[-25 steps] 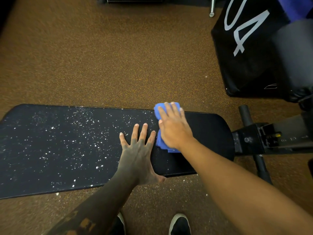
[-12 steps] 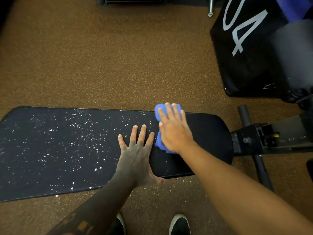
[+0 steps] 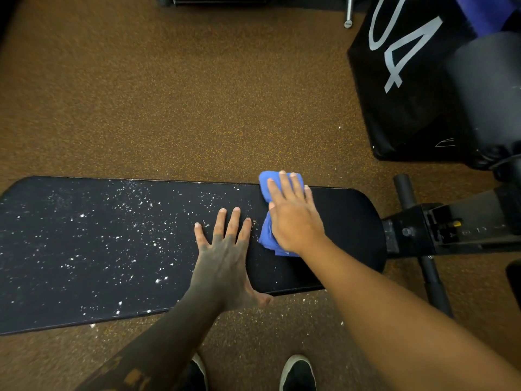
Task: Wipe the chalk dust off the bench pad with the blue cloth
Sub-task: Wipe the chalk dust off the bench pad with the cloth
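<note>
A long black bench pad (image 3: 84,249) lies across the view, speckled with white chalk dust (image 3: 127,238) over its left and middle parts; its right end looks clean. My right hand (image 3: 296,218) presses flat on the folded blue cloth (image 3: 267,238), which reaches the pad's far edge. My left hand (image 3: 225,255) rests flat on the pad just left of the cloth, fingers spread, holding nothing.
The bench's metal frame (image 3: 451,230) and a crossbar (image 3: 423,249) stick out to the right. A large black padded box with white digits (image 3: 408,80) stands at the back right. Brown speckled floor (image 3: 169,108) surrounds the bench. My shoes (image 3: 296,373) are below.
My right hand and the cloth have shifted a little toward the pad's far edge. My left hand has stayed in place.
</note>
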`<state>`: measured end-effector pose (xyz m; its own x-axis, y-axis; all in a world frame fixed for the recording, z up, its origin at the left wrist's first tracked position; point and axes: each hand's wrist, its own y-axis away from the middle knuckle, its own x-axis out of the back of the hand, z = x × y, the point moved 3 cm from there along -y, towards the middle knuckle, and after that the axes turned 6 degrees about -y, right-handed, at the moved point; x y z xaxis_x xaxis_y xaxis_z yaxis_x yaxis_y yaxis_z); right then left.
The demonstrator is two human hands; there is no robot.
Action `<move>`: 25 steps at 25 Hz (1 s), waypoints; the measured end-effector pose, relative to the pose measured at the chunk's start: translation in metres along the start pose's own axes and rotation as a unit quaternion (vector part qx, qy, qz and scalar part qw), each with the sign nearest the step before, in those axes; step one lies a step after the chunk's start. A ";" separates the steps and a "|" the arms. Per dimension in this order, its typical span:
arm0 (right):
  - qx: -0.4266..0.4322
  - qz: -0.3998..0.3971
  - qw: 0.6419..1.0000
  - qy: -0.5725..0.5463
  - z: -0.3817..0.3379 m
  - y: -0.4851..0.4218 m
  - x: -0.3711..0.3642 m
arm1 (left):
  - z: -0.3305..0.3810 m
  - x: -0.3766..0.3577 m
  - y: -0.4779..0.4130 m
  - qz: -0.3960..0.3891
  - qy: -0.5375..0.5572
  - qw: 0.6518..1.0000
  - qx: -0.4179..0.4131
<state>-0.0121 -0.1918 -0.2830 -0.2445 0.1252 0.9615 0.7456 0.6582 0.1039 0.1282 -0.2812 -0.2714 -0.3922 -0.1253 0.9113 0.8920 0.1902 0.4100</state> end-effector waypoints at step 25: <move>0.060 -0.037 0.997 0.010 -0.025 0.053 -0.012 | -0.024 0.003 0.004 -0.004 -0.028 1.000 -0.013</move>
<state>0.0458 -0.1773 -0.2825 -0.2832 0.0584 0.9573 0.6459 0.7495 0.1454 0.1363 -0.3036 -0.2680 -0.4102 -0.0717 0.9092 0.8944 0.1633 0.4164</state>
